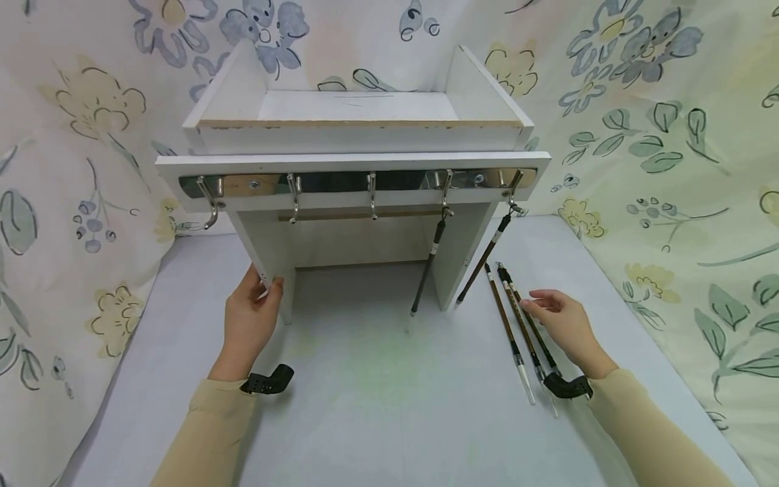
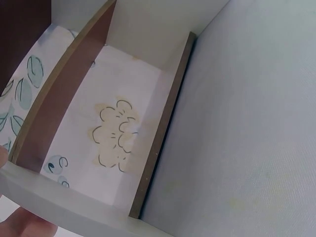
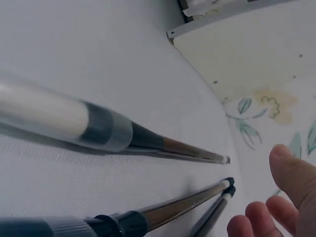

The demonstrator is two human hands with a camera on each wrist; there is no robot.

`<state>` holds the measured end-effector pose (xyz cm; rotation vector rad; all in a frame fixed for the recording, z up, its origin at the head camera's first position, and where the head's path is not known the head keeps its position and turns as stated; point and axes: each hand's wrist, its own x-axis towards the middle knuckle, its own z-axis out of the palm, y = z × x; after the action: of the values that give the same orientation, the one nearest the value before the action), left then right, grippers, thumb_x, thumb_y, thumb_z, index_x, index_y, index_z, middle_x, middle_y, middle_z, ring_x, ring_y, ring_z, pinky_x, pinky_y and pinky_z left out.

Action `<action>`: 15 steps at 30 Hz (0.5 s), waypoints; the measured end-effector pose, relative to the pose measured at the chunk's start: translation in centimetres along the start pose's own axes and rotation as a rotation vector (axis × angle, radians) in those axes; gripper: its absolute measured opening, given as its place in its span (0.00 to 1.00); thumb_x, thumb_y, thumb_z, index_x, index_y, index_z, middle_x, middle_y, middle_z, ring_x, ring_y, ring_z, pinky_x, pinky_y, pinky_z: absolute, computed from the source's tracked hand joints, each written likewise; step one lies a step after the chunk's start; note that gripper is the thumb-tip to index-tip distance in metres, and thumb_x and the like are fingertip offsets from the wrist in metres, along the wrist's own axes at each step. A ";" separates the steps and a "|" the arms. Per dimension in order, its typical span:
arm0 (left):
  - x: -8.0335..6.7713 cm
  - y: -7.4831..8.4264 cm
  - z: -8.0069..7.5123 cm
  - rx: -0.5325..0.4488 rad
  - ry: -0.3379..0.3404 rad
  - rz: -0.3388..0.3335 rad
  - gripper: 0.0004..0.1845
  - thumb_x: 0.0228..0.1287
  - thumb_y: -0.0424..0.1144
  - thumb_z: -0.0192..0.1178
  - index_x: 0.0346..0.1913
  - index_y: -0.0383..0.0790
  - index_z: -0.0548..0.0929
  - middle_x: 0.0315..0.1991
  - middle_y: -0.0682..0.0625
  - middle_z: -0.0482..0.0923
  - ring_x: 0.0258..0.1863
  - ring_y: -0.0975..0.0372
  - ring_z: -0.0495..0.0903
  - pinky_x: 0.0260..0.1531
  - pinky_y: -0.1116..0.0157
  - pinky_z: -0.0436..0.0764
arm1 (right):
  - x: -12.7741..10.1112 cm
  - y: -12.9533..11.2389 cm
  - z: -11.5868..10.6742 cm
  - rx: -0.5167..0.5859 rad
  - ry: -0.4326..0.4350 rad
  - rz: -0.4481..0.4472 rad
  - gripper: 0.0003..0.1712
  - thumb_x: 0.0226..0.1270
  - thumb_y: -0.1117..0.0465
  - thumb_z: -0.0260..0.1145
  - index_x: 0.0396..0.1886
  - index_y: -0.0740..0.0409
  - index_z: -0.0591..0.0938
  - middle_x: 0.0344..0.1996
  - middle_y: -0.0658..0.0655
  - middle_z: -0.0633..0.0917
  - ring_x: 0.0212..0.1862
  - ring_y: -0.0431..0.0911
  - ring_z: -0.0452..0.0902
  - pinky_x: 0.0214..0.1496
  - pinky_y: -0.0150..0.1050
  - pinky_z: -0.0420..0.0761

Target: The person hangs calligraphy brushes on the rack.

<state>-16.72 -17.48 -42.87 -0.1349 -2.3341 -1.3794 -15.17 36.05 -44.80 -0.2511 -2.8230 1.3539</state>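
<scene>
Resting on a grey tabletop [image 1: 377, 406], floral cloth [image 1: 669, 135] behind, left hand [image 1: 249, 321] gripping white rack [image 1: 359, 162], right hand [image 1: 562, 321] spread over brushes [image 1: 517, 331]

I've got the rack [image 1: 359, 162] standing at the back of the surface [image 1: 377, 406], two brushes [image 1: 429, 260] hanging from its right-hand hooks [image 1: 447, 186], three more brushes [image 1: 517, 331] lying right of it.

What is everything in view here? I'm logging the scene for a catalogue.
Rack: one, white, at the table's back.
Hooks: five, silver, along the rack's front rail.
Hanging brushes: two, dark, on the two right hooks.
Loose brushes: three, brown, lying on the table right of the rack.
Table: one, pale grey.
Cloth: floral, behind and beside.
Left hand: holds the rack's left leg.
Right hand: open, over the loose brushes.
</scene>
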 end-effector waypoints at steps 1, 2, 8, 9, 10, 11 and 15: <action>0.0 0.0 0.0 -0.001 -0.001 0.000 0.26 0.71 0.41 0.55 0.71 0.53 0.68 0.62 0.45 0.73 0.54 0.50 0.79 0.45 0.55 0.81 | 0.1 0.4 0.0 -0.001 -0.005 0.010 0.37 0.63 0.38 0.64 0.62 0.59 0.75 0.48 0.61 0.81 0.46 0.52 0.78 0.40 0.38 0.82; -0.1 0.0 0.0 0.000 -0.002 -0.001 0.26 0.71 0.41 0.55 0.71 0.53 0.68 0.62 0.45 0.73 0.54 0.50 0.79 0.45 0.55 0.81 | 0.2 0.7 0.0 0.001 -0.010 0.021 0.36 0.63 0.38 0.64 0.62 0.59 0.75 0.48 0.62 0.81 0.46 0.51 0.78 0.39 0.38 0.81; -0.1 0.2 0.0 0.005 -0.003 -0.007 0.26 0.71 0.41 0.55 0.71 0.54 0.68 0.62 0.44 0.73 0.54 0.50 0.79 0.46 0.54 0.81 | 0.7 2.2 0.1 0.032 -0.051 0.067 0.35 0.65 0.43 0.65 0.62 0.62 0.74 0.49 0.63 0.82 0.44 0.42 0.77 0.40 0.30 0.79; -0.1 0.2 0.0 0.003 -0.004 -0.008 0.26 0.71 0.41 0.55 0.71 0.54 0.68 0.62 0.45 0.73 0.54 0.50 0.79 0.46 0.54 0.81 | 0.7 2.3 0.1 0.043 -0.055 0.071 0.34 0.65 0.44 0.66 0.61 0.63 0.74 0.49 0.63 0.82 0.43 0.40 0.77 0.40 0.29 0.79; 0.0 0.2 0.0 0.002 -0.004 -0.008 0.26 0.71 0.41 0.55 0.71 0.54 0.68 0.63 0.45 0.73 0.54 0.50 0.78 0.46 0.54 0.81 | 0.8 2.4 0.2 0.051 -0.058 0.071 0.34 0.65 0.45 0.66 0.61 0.64 0.74 0.49 0.63 0.82 0.43 0.39 0.77 0.40 0.28 0.78; 0.0 0.2 0.0 0.000 -0.003 -0.008 0.26 0.71 0.41 0.55 0.71 0.54 0.68 0.63 0.45 0.73 0.54 0.50 0.78 0.47 0.54 0.81 | 0.9 2.5 0.3 0.063 -0.060 0.071 0.33 0.65 0.46 0.67 0.60 0.65 0.75 0.48 0.63 0.82 0.42 0.38 0.77 0.40 0.28 0.78; -0.1 0.1 0.1 -0.008 -0.002 -0.015 0.26 0.71 0.41 0.55 0.71 0.54 0.68 0.63 0.45 0.72 0.55 0.49 0.78 0.47 0.53 0.80 | 1.1 2.5 0.4 0.063 -0.049 0.072 0.31 0.65 0.48 0.68 0.58 0.67 0.76 0.45 0.61 0.83 0.40 0.37 0.77 0.39 0.26 0.77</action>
<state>-16.67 -17.29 -42.83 -0.1210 -2.3356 -1.3969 -15.95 37.43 -47.09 -0.3259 -2.8311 1.4795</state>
